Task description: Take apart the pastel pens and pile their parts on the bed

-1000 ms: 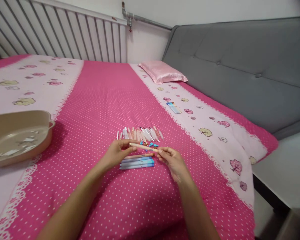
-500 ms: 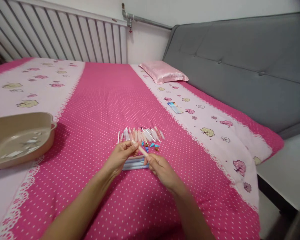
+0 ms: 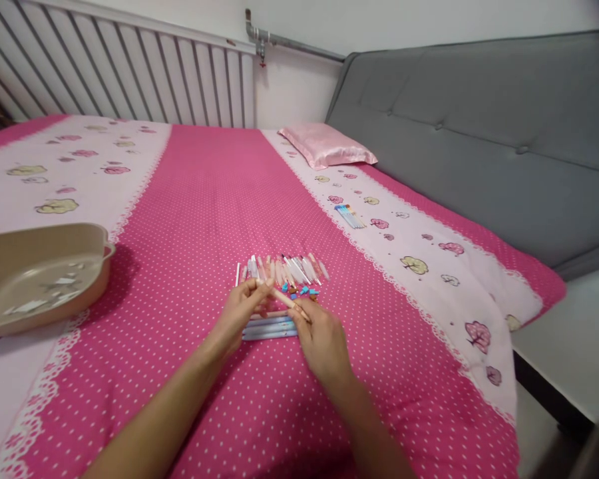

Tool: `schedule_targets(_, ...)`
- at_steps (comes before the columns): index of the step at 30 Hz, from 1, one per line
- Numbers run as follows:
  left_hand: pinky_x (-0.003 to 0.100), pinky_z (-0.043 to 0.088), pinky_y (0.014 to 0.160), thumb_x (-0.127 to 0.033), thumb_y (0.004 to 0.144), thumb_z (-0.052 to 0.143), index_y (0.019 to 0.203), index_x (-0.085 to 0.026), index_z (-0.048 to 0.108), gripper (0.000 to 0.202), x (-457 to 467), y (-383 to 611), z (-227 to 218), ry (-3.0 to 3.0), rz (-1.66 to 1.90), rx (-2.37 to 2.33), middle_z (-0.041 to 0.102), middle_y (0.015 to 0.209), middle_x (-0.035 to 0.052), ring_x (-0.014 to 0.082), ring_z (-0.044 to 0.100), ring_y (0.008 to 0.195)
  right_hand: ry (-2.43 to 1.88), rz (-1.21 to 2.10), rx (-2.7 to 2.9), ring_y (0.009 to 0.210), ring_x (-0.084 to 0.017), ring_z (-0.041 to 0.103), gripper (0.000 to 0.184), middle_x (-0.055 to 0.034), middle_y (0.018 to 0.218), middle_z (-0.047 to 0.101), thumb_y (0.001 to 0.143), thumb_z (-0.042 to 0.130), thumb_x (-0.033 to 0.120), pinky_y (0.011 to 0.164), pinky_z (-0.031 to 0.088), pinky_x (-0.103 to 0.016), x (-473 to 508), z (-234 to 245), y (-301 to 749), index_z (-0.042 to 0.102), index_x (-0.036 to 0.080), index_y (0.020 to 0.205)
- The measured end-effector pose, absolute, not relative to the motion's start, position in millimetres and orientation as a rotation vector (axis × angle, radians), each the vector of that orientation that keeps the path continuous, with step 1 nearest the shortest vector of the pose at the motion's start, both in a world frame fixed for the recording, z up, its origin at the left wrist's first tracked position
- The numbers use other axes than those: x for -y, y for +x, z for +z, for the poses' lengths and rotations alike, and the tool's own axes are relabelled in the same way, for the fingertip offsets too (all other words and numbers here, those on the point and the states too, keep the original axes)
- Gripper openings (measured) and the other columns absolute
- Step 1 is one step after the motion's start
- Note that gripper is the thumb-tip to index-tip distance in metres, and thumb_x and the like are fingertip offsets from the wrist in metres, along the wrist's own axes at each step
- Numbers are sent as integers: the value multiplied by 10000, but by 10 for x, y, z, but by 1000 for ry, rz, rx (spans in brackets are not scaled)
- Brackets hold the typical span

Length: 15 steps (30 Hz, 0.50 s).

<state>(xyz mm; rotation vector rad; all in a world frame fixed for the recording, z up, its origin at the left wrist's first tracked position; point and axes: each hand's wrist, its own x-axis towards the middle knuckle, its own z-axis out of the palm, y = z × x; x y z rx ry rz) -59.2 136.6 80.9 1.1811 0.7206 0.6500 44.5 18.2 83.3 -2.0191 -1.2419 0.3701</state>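
Note:
Both my hands hold one peach-coloured pen just above the pink dotted bedspread. My left hand pinches its far end and my right hand grips the near end, fingers curled. Right under the hands lie a few blue pens side by side. Just beyond them a row of several pens and pen parts is spread out, with small blue caps loose beside it.
A beige tray with scraps in it sits at the left. A small bundle of blue pens lies on the pale band at the right. A pink pillow and a grey padded headboard stand behind.
The pen has tilted from lying level between my hands to slanting, and my right hand has slid left and nearer along it. My left hand stays at the far end.

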Motion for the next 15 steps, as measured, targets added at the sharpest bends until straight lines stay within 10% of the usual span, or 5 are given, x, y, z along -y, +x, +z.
schedule_targets(6, 321, 483, 800, -344, 740, 685, 1074, -175, 590, 387, -1374, -620, 868, 1064, 439, -387, 671, 1063, 113, 219, 628, 967, -1815, 585, 1165, 522, -128, 457, 278, 20, 573, 516, 888, 427, 370, 508, 273, -236, -203, 806, 484, 608, 187, 783)
schedule_targets(15, 239, 504, 625, -404, 560, 804, 667, -127, 583, 370, -1378, -558, 792, 1055, 657, -727, 679, 621, 29, 122, 625, 580, -1988, 319, 1209, 684, -162, 557, 265, -30, 770, 640, 894, 445, 300, 598, 357, -241, -228, 776, 409, 683, 223, 983)
